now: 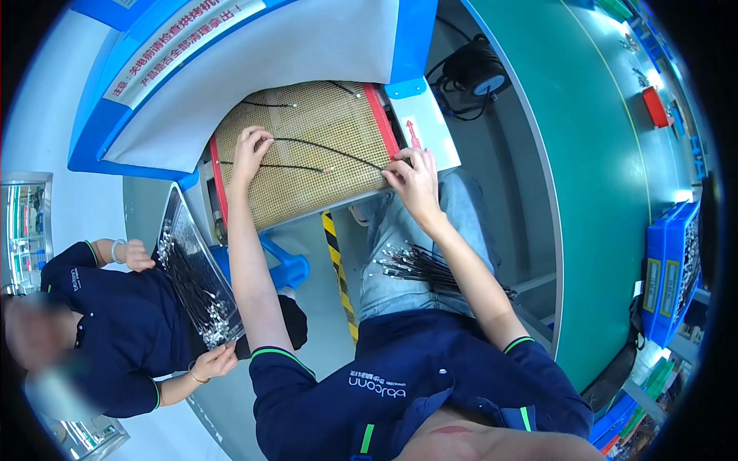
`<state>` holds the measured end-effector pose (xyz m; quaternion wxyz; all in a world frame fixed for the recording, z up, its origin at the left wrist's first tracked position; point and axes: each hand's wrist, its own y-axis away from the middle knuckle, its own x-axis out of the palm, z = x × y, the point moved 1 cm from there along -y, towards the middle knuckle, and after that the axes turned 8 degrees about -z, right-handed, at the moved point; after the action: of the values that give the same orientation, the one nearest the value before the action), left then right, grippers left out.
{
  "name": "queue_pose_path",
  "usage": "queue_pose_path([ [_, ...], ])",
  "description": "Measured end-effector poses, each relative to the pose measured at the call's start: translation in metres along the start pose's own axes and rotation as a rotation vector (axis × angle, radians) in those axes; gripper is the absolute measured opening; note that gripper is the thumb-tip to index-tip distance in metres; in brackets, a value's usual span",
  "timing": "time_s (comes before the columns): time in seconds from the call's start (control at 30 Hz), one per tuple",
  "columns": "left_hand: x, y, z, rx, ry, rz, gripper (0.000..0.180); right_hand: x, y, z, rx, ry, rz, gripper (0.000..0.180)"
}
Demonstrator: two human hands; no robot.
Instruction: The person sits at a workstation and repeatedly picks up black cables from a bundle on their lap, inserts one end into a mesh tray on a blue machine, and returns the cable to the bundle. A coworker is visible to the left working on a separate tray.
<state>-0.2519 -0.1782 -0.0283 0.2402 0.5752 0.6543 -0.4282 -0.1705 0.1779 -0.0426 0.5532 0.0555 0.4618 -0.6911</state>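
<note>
A thin black cable (330,149) stretches between my two hands over a tan mesh conveyor belt (300,200) with red edges. My left hand (250,152) pinches one end of it above the belt's left part. At the belt's right edge, my right hand (416,180) has its fingers closed on the other end. A second black cable (288,166) lies on the mesh just below, with a small pale tip at its right end. Farther back, two more short lengths of cable lie near the machine's opening. A bundle of black cables (427,265) with whitish ends rests on my lap.
On the left, a co-worker holds a metal tray (181,211) of similar cables. A white and blue machine hood (269,46) covers the belt's far end. A green table (592,192) stands to the right, with blue bins (661,269) beyond. A blue stool (284,265) sits below the belt.
</note>
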Motion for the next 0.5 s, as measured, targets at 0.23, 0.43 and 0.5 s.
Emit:
queue_pose_path([
  [0.23, -0.007, 0.007, -0.02, 0.01, 0.004, -0.15, 0.028, -0.032, 0.007, 0.006, 0.097, -0.219, 0.062, 0.021],
  [0.43, 0.012, 0.091, -0.108, -0.02, 0.132, -0.276, 0.025, -0.106, 0.077, -0.015, 0.226, -0.14, 0.53, 0.018],
  [0.5, 0.028, 0.131, -0.143, -0.022, 0.252, -0.211, 0.021, -0.124, 0.103, -0.022, 0.259, -0.067, 0.695, 0.019],
])
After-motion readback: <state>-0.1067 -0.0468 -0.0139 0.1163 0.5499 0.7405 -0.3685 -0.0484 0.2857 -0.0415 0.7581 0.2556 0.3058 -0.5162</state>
